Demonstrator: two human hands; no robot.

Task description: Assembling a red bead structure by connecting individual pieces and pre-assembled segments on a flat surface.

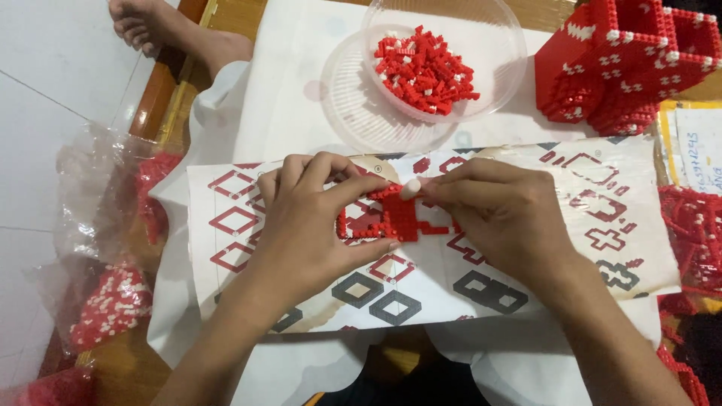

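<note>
Both hands are pinching a flat red brick panel (391,219) lying mid-sheet on the printed pattern sheet (526,293). The left hand (312,225) is gripping its left end, while the right hand (500,214) is pressing fingertips onto its top edge.

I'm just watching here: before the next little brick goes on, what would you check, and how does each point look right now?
1. Left hand steadies the flat red brick panel: ok.
2. Right hand is at the panel's upper edge, fingertips on it: ok.
3. A loose brick is pinched and ready: cannot tell, fingers hide it.
4. Panel lies on the printed pattern sheet: ok; exact alignment cannot tell.
5. Spare red and white bricks sit in the clear plastic bowl just beyond the sheet: ok.
6. Finished red block structure stands apart from both hands: ok.
</note>
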